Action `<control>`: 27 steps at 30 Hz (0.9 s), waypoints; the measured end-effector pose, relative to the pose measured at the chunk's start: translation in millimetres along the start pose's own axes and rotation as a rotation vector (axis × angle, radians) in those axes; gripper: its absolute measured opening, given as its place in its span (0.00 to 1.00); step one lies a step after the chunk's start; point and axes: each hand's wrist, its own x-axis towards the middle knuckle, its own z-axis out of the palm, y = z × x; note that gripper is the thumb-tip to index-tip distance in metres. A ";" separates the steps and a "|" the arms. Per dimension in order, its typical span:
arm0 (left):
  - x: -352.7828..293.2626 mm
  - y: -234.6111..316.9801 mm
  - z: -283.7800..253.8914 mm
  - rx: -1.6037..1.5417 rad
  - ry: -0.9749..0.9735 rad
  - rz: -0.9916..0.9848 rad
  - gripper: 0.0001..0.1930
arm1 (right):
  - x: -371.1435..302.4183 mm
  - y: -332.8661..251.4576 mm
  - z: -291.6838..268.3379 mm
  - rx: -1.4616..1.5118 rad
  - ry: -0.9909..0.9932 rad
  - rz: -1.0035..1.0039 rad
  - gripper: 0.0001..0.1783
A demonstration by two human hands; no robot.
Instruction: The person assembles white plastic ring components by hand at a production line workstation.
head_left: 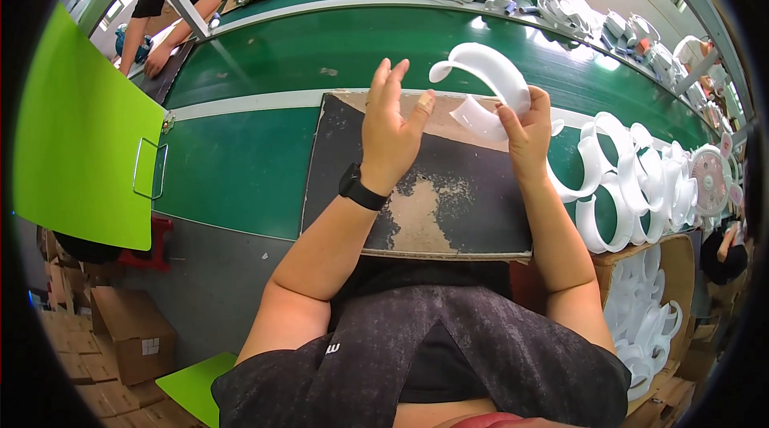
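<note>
A white curved plastic part (513, 80), shaped like an open ring, is held up over the work board by my right hand (530, 136), its fingers and thumb closed on the right side of the curve. My left hand (392, 128) is raised to the left of the part, apart from it, with fingers and thumb spread and nothing in them. Under both hands lies a dark board (481, 220) with worn brown patches. To the right of my right hand, several similar white curved parts (609, 212) stand piled together on the green surface.
A cardboard box (681, 268) of white parts stands at the lower right. A small fan (710, 180) is beyond the pile. The green conveyor belt (296, 60) runs across ahead. A lime-green panel (88, 132) stands at left. Co-workers' hands (156, 60) are across the belt.
</note>
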 end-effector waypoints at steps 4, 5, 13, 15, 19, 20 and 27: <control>-4.7 -0.7 6.2 0.026 -0.092 0.007 0.31 | -2.8 -8.1 8.6 -0.240 -0.102 0.036 0.32; -6.2 -1.1 8.4 0.031 -0.138 0.017 0.32 | -4.9 -13.8 12.1 -0.249 -0.130 -0.016 0.32; -9.2 -4.5 18.0 -0.076 -0.177 -0.122 0.30 | -5.1 -19.0 10.4 -0.236 -0.231 0.070 0.31; -9.6 -4.0 15.8 -0.262 -0.324 -0.233 0.26 | -6.2 -20.0 11.7 -0.244 -0.219 0.061 0.31; -17.4 12.2 18.1 -0.593 -0.451 -0.355 0.15 | -8.7 -27.7 12.3 -0.332 -0.270 -0.082 0.30; -18.2 11.9 19.1 -0.597 -0.455 -0.360 0.15 | -10.3 -29.3 12.1 -0.308 -0.278 -0.114 0.30; -13.7 10.2 13.4 -0.687 -0.398 -0.385 0.14 | -9.0 -22.6 17.3 -0.196 -0.288 -0.148 0.30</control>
